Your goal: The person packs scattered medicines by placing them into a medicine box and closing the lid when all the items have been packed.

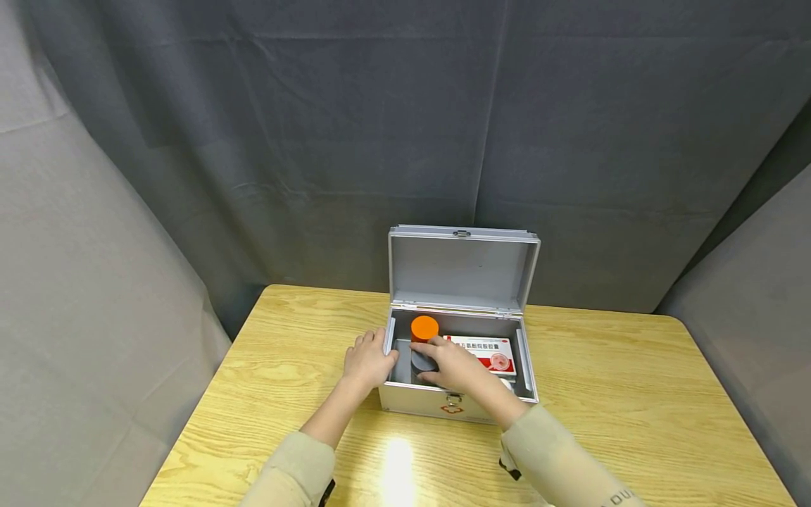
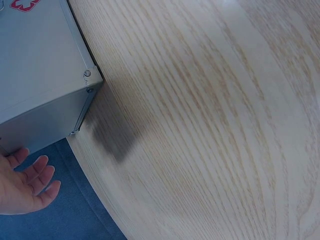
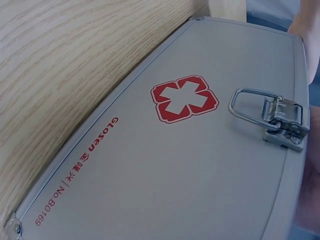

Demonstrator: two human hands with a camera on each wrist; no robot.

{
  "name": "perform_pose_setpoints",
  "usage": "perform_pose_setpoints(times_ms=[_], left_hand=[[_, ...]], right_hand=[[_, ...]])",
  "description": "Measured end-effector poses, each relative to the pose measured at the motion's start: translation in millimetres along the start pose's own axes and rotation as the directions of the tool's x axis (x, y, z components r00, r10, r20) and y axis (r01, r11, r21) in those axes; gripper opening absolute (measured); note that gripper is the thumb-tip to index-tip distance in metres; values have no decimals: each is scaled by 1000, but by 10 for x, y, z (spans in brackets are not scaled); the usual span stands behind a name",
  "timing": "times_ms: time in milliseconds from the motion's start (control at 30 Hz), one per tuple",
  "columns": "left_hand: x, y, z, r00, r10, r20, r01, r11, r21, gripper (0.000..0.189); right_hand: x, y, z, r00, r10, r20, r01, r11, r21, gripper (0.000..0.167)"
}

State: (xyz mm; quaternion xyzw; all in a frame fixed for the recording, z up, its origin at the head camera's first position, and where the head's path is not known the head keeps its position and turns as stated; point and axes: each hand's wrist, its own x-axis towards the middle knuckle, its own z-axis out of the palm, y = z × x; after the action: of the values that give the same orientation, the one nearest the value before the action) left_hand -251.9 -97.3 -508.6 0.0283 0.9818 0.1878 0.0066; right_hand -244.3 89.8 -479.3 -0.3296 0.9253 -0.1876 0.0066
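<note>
An open silver first-aid box [image 1: 412, 399], marked with a red cross emblem, stands on the table. My left hand [image 1: 369, 360] holds its left side, thumb over the rim and fingers outside; the left wrist view shows those fingers loosely bent by the side wall. Inside the box, my right hand [image 1: 457, 365] grips a round container with a dark grey top [image 1: 422, 361] between fingers and thumb. Just behind it stands a bottle with an orange cap [image 1: 424, 327]. A white and red medicine box [image 1: 488, 350] lies to the right, partly behind the right hand.
The raised lid [image 1: 462, 264] leans back in front of the dark grey curtain [image 1: 355, 141]. A metal latch [image 3: 280, 117] sits at the front rim. Wooden tabletop [image 1: 608, 394] extends on both sides of the box. A white item [image 1: 507, 384] partly shows by the right forearm.
</note>
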Motion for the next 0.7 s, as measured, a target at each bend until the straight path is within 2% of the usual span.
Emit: perform_pose_setpoints(times_ms=[267,500,600,700], left_hand=[[8,-5,10,1000,-8,-2,8,1000,-6,57],[8,-11,19,1000,1,-13,-1,1000,-3,54],[9,-12,24,1000,-1,-9,0,1000,-5,55],[12,-13,25,1000,-9,-3,9,1000,-4,56]], right_hand=[[-50,22,-36,1000,-10,5,10,1000,5,52],[-139,-12,-155,1000,31,4,-31,999,13,53],[-181,-20,-208,998,39,-59,-39,999,10,51],[-206,-7,-254,984,24,-175,-23,1000,6,45]])
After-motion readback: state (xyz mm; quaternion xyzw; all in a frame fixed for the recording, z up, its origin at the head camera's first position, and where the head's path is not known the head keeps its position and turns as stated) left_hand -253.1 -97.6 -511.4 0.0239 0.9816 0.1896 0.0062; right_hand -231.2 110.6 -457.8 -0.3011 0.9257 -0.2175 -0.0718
